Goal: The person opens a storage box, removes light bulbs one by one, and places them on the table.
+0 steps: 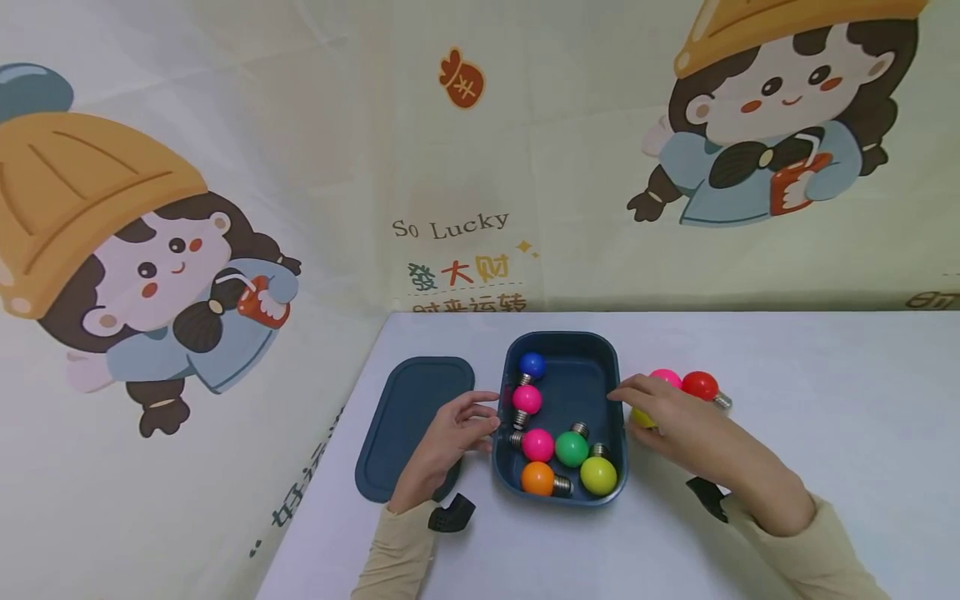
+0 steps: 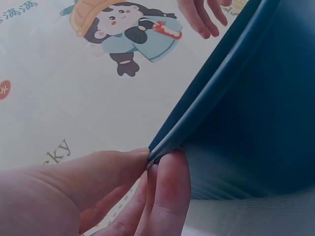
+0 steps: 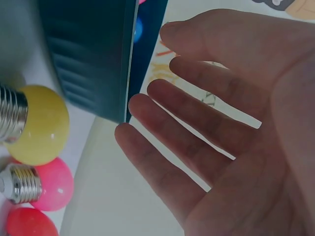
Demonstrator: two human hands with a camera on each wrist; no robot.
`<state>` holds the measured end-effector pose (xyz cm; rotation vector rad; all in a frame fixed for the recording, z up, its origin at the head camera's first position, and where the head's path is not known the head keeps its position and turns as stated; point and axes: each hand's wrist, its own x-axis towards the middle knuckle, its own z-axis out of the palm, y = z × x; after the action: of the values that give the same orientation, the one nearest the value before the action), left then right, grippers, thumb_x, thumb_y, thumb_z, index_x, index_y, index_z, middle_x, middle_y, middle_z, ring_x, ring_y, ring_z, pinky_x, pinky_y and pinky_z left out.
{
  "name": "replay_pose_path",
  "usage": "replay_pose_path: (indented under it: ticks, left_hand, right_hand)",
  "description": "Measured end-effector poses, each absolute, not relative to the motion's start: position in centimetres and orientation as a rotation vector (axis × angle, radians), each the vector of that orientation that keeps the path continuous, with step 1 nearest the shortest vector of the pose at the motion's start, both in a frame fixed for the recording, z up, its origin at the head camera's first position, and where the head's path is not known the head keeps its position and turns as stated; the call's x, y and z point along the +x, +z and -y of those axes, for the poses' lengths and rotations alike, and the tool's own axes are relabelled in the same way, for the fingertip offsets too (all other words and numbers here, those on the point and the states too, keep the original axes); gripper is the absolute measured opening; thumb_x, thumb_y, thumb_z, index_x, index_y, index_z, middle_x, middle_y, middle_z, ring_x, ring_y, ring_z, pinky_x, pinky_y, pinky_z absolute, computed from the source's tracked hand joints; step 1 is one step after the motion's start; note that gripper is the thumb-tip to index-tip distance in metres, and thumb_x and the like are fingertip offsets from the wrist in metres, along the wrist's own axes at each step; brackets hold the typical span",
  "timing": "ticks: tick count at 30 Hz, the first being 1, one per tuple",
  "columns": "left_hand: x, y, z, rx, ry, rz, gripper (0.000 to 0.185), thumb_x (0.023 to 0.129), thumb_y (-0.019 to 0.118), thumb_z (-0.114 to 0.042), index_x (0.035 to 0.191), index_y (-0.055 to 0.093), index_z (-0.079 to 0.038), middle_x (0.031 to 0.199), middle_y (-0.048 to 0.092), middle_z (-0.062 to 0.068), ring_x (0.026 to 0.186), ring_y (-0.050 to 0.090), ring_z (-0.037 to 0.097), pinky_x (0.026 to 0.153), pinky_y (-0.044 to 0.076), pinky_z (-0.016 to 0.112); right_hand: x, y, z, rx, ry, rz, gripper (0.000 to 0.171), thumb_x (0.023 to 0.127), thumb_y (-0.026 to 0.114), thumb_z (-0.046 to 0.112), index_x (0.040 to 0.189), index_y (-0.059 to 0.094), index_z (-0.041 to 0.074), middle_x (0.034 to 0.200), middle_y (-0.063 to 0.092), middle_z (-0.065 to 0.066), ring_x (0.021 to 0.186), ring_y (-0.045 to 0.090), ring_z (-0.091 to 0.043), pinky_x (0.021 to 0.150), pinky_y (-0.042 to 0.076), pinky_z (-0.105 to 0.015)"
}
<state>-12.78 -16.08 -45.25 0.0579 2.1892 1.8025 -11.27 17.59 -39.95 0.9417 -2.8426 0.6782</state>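
Pinching the left rim of the dark blue box between thumb and curled fingers, our left hand is holding that edge just above the white table; the left wrist view is showing the thumb and fingertips closing together on the thin lip of the wall. We are keeping our right hand loose and spread, its fingers straight and apart, with the tips reaching the box's right rim; in the right wrist view the fingers are lying just beside the outer wall, and we cannot tell whether they are actually touching it. That hand is gripping nothing.

The box is sitting on the table between our two hands, and we are seeing six bulbs inside it: a blue bulb at the far end, two pink bulbs along the left wall, a green bulb, an orange bulb and a lime bulb at the near end. The matching lid is lying flat on the table to the left, partly under our left wrist. Beside our right hand, outside the box, a yellow bulb, a pink bulb and a red bulb are resting close together on the table
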Motion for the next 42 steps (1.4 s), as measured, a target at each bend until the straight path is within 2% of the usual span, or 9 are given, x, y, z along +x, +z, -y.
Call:
replay_pose_path:
  ticks: [5,12,17,30,42]
  left_hand:
    - [-12.7,-45.0,16.2,0.065,1.806,-2.181,0.046,0.094,0.070,-0.022,0.135,0.056,-0.008,0.113,0.063,0.015,0.087,0.065,0.018,0.076,0.060,0.030]
    - [-12.6,-44.9,16.1,0.061,1.800,-2.183,0.047,0.093,0.070,-0.022,0.136,0.056,-0.008,0.113,0.063,0.015,0.088,0.065,0.017,0.079,0.060,0.034]
    - [-12.6,-45.0,16.2,0.051,1.803,-2.180,0.047,0.093,0.071,-0.022,0.136,0.056,-0.008,0.112,0.063,0.014,0.088,0.065,0.018,0.078,0.060,0.033]
    - [-12.9,-45.2,16.2,0.060,1.805,-2.174,0.046,0.094,0.070,-0.022,0.135,0.056,-0.007,0.109,0.064,0.013,0.086,0.065,0.017,0.076,0.060,0.031]
    - [-12.9,-45.1,16.2,0.062,1.802,-2.179,0.045,0.094,0.070,-0.022,0.135,0.057,-0.008,0.110,0.064,0.013,0.086,0.065,0.017,0.078,0.060,0.034]
  right_hand:
    - [-11.1,-40.2,-16.9,0.996,0.660,2.809,0.041,0.081,0.082,0.013,0.119,0.067,0.007,0.116,0.065,-0.007,0.104,0.064,-0.025,0.077,0.060,-0.031]
    - [-10.6,-40.6,-16.0,1.062,0.606,2.764,0.038,0.080,0.082,0.010,0.114,0.068,0.004,0.111,0.065,-0.007,0.102,0.064,-0.023,0.080,0.060,-0.033]
    - [-10.5,-40.7,-15.4,1.061,0.589,2.761,0.034,0.080,0.082,0.010,0.111,0.069,0.005,0.109,0.065,-0.006,0.099,0.064,-0.021,0.080,0.060,-0.033]
    - [-10.9,-40.5,-14.2,1.135,0.685,2.851,0.033,0.083,0.080,0.013,0.113,0.070,0.008,0.111,0.063,-0.005,0.102,0.062,-0.022,0.080,0.060,-0.032]
    - [-11.8,-41.6,-13.0,1.219,0.772,2.896,0.032,0.089,0.075,0.026,0.115,0.070,0.009,0.111,0.064,-0.004,0.104,0.061,-0.020,0.083,0.059,-0.033]
